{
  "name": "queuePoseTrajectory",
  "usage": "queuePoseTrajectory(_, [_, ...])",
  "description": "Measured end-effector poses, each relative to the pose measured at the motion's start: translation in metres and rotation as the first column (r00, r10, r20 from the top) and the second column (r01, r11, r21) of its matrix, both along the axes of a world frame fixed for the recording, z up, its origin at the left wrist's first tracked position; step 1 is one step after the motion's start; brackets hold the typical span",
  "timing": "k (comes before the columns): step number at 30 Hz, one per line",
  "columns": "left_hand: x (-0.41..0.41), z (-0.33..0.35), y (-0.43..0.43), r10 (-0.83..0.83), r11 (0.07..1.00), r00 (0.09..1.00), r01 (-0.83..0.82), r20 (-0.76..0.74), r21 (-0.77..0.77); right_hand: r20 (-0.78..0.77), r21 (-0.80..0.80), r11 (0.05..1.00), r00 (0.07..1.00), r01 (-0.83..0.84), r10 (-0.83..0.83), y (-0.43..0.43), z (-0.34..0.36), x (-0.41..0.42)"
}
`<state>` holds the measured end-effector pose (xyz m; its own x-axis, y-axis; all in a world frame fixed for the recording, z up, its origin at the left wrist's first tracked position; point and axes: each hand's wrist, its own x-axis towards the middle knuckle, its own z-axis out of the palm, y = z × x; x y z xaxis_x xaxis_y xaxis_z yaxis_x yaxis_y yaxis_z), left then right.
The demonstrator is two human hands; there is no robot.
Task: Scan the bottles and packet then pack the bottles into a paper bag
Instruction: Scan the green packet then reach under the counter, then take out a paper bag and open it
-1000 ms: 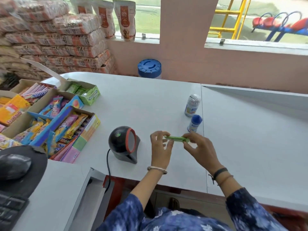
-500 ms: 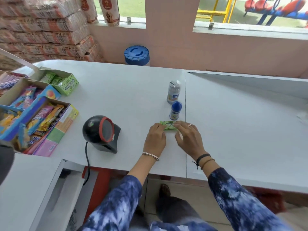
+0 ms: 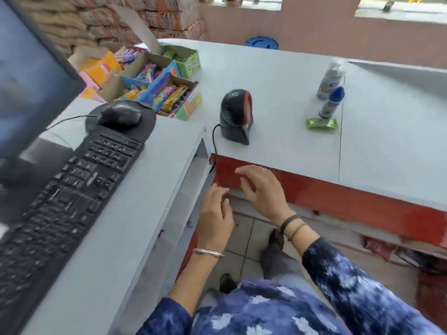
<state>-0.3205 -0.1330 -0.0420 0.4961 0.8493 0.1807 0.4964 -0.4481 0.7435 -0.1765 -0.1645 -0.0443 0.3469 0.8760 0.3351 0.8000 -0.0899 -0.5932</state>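
Both hands empty, held below the counter edge in front of the red front panel [image 3: 338,201]. Left hand [image 3: 215,213]: fingers loosely curled, slightly apart, nothing pinched; fingertips near the lower edge of the red panel, contact cannot be told (motion blur). Metal bangle [image 3: 208,252] on that wrist. Right hand [image 3: 262,189]: spread, fingers splayed and bent, palm down, hovering in front of the red panel; holds nothing. Ring on one finger, dark band [image 3: 289,222] plus a thinner one on the wrist. Both sleeves blue-and-white patterned.

Task items all sit on the grey counter [image 3: 278,73], well apart from both hands. Green packet [image 3: 321,124] lies flat, just beside the seam between the two counter slabs. Small blue-capped bottle [image 3: 331,102] stands just behind the packet, tilted in the wide-angle view. Taller white bottle [image 3: 331,79] stands right behind that one, near or touching, cannot tell which. Black scanner [image 3: 235,117] with red-rimmed window stands left of the packet, cable dropping over the counter edge.

Further left: open cardboard boxes of colourful snack packets [image 3: 154,85] on the counter. On the lower side desk [image 3: 135,213]: black keyboard [image 3: 60,197], black mouse [image 3: 119,114] on a round dark pad, edge of a monitor [image 3: 31,76] at the far left. Stacked sacks [image 3: 101,22] against the back wall, blue lid [image 3: 261,43] behind the counter. Tiled floor and dark shoes visible below the hands. No paper bag in frame.
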Motion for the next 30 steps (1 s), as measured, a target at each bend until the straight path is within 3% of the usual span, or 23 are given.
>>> queuePoseTrajectory(4, [-0.077, -0.008, -0.007, 0.115, 0.993, 0.971, -0.110, -0.209, 0.038, -0.003, -0.059, 0.981, 0.983, -0.183, 0.183, 0.005, -0.008, -0.078])
queuePoseTrajectory(8, [-0.126, -0.011, -0.010, 0.229, 0.964, 0.834, -0.264, -0.503, 0.001, -0.029, -0.254, 0.879, 0.912, -0.403, 0.409, 0.014, -0.018, -0.133])
queuePoseTrajectory(11, [-0.130, -0.014, -0.013, 0.202, 0.921, 0.869, -0.326, -0.451, -0.215, -0.027, -0.362, 0.809, 0.873, -0.462, 0.486, 0.017, -0.029, -0.147])
queuePoseTrajectory(13, [-0.144, -0.064, -0.001, 0.234, 0.849, 0.934, -0.331, -0.270, -0.411, -0.030, -0.376, 0.799, 0.868, -0.470, 0.496, 0.018, -0.032, -0.149])
queuePoseTrajectory(15, [-0.147, -0.098, -0.002, 0.049, 0.959, 0.920, -0.152, -0.389, -0.240, -0.010, -0.385, 0.795, 0.864, -0.469, 0.504, 0.019, -0.032, -0.149])
queuePoseTrajectory(16, [-0.146, -0.079, -0.009, 0.025, 0.972, 0.957, -0.091, -0.288, -0.218, -0.004, -0.392, 0.790, 0.860, -0.471, 0.510, 0.021, -0.032, -0.147])
queuePoseTrajectory(17, [-0.132, -0.029, -0.012, 0.308, 0.888, 0.904, -0.385, -0.297, -0.250, 0.001, -0.400, 0.784, 0.855, -0.475, 0.518, 0.022, -0.031, -0.145])
queuePoseTrajectory(18, [-0.116, -0.007, -0.005, 0.159, 0.877, 0.870, -0.342, -0.467, -0.338, 0.007, -0.408, 0.778, 0.850, -0.478, 0.526, 0.024, -0.030, -0.143])
queuePoseTrajectory(19, [-0.119, 0.010, -0.002, 0.070, 0.884, 0.872, -0.279, -0.485, -0.375, 0.012, -0.411, 0.774, 0.846, -0.482, 0.533, 0.026, -0.029, -0.141])
queuePoseTrajectory(20, [-0.118, 0.007, -0.003, 0.101, 0.891, 0.869, -0.296, -0.484, -0.345, 0.011, -0.417, 0.769, 0.843, -0.484, 0.537, 0.027, -0.028, -0.139])
queuePoseTrajectory(21, [-0.116, -0.021, -0.007, 0.183, 0.824, 0.874, -0.386, -0.450, -0.414, 0.012, -0.424, 0.765, 0.842, -0.484, 0.539, 0.028, -0.027, -0.137])
queuePoseTrajectory(22, [-0.116, -0.017, -0.002, 0.136, 0.778, 0.871, -0.390, -0.473, -0.494, 0.017, -0.427, 0.766, 0.843, -0.480, 0.538, 0.028, -0.026, -0.134])
queuePoseTrajectory(23, [-0.124, -0.033, -0.008, -0.072, 0.766, 0.926, -0.187, -0.371, -0.615, 0.039, -0.414, 0.778, 0.845, -0.472, 0.533, 0.029, -0.025, -0.130])
queuePoseTrajectory(24, [-0.118, -0.045, 0.002, 0.056, 0.864, 0.925, -0.233, -0.375, -0.446, 0.066, -0.392, 0.795, 0.848, -0.462, 0.526, 0.030, -0.025, -0.126])
queuePoseTrajectory(25, [-0.111, -0.037, 0.005, 0.114, 0.904, 0.847, -0.305, -0.519, -0.299, 0.087, -0.370, 0.813, 0.854, -0.450, 0.513, 0.031, -0.024, -0.121])
queuePoseTrajectory(27, [-0.133, -0.013, 0.008, 0.003, 0.961, 0.823, -0.159, -0.569, -0.226, 0.089, -0.338, 0.836, 0.869, -0.433, 0.487, 0.032, -0.019, -0.111])
queuePoseTrajectory(28, [-0.140, -0.011, 0.009, 0.102, 0.991, 0.778, -0.134, -0.620, -0.005, 0.094, -0.317, 0.846, 0.873, -0.428, 0.478, 0.033, -0.016, -0.106])
queuePoseTrajectory(29, [-0.134, -0.004, 0.001, 0.083, 0.997, 0.752, -0.062, -0.654, 0.055, 0.106, -0.301, 0.856, 0.878, -0.420, 0.468, 0.032, -0.013, -0.101])
queuePoseTrajectory(30, [-0.131, -0.003, -0.004, 0.104, 0.987, 0.800, -0.158, -0.591, -0.041, 0.115, -0.289, 0.861, 0.878, -0.418, 0.465, 0.032, -0.011, -0.099])
